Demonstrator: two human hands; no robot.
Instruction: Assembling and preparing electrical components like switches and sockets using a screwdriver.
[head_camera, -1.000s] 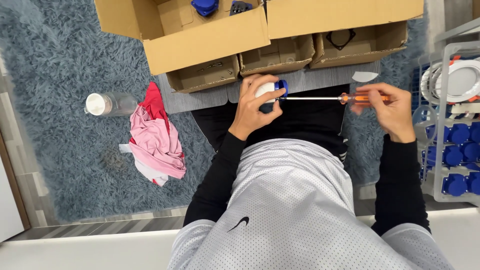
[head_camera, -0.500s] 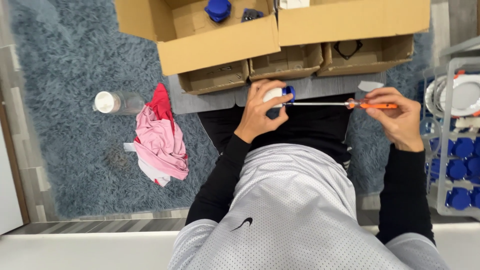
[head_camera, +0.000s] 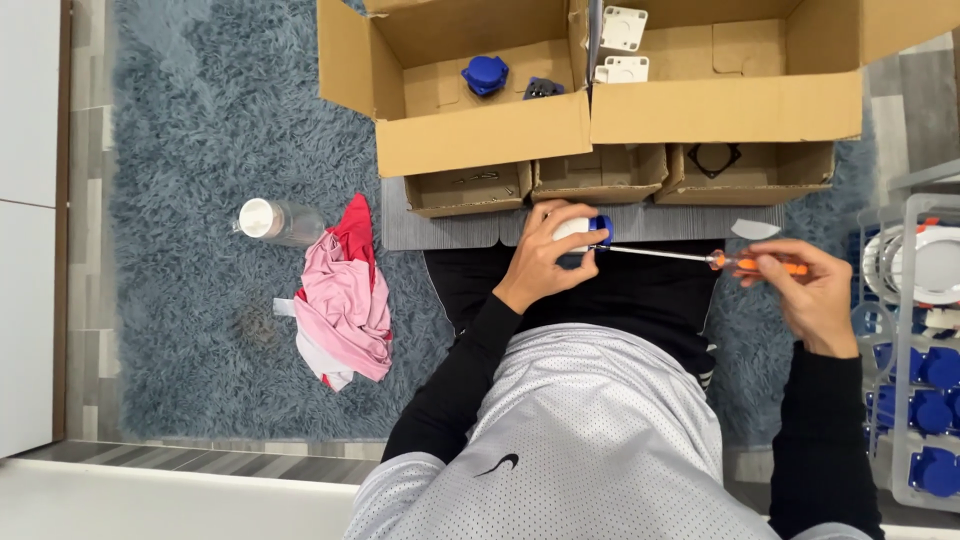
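While seated facing the cardboard boxes (head_camera: 480, 140), the left hand (head_camera: 545, 262) clamps a white-and-blue fitting (head_camera: 583, 231) just below them, steadying it. Right hand (head_camera: 805, 295) pinches an orange-handled screwdriver (head_camera: 700, 258), shaft level, tip meeting the fitting for driving.

Looks like a room in a home being used as a makeshift assembly spot. A shaggy blue-grey rug (head_camera: 200, 150) is spread over wood-look flooring (head_camera: 200, 460), and the work is done sitting right on it. Open cardboard boxes (head_camera: 480, 90) holding loose blue and white plastic parts are lined up just beyond the left hand (head_camera: 545, 262), with smaller cardboard trays (head_camera: 600, 175) tucked under them. A wire rack (head_camera: 915, 340) stacked with more of the same parts is parked beside the right hand (head_camera: 805, 295). A crumpled pink cloth (head_camera: 345, 305) and a clear bottle (head_camera: 275, 220) are left on the rug, well off to the left.
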